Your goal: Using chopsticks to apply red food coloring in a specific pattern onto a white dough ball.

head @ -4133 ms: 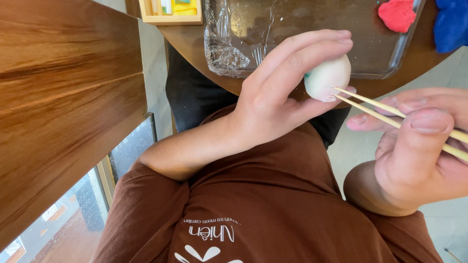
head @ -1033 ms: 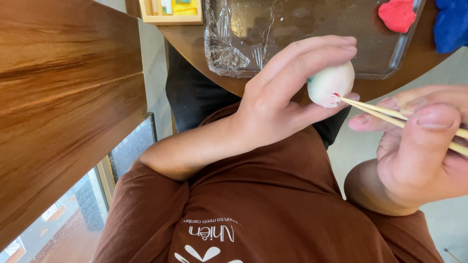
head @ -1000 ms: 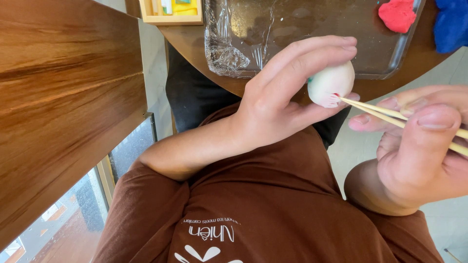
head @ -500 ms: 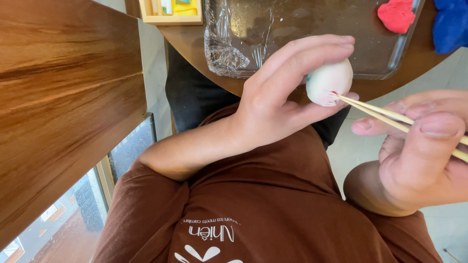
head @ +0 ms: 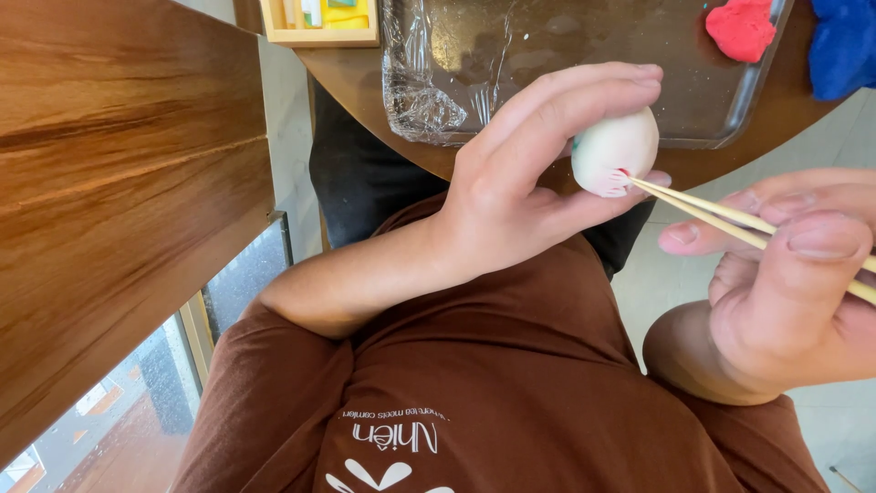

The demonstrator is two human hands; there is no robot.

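My left hand (head: 525, 178) grips a white egg-shaped ball (head: 613, 151) between thumb and fingers, in front of my chest. A small red mark shows on the ball where the stick tips meet it. My right hand (head: 789, 292) pinches two thin wooden sticks (head: 721, 215) whose tips touch the ball's lower right side. Both hands hover above my lap, just below the edge of a round brown table (head: 365, 78).
On the table sits a metal tray (head: 730, 100) lined with clear plastic wrap, with a red lump of clay (head: 741, 27) on it. A blue lump (head: 844, 41) lies at the far right. A small wooden box (head: 319, 23) stands at the back left. A wooden panel (head: 119, 192) fills the left side.
The stick tips have shifted slightly on the ball's surface, and my left hand has turned the ball a little. A red mark now shows at the tips.
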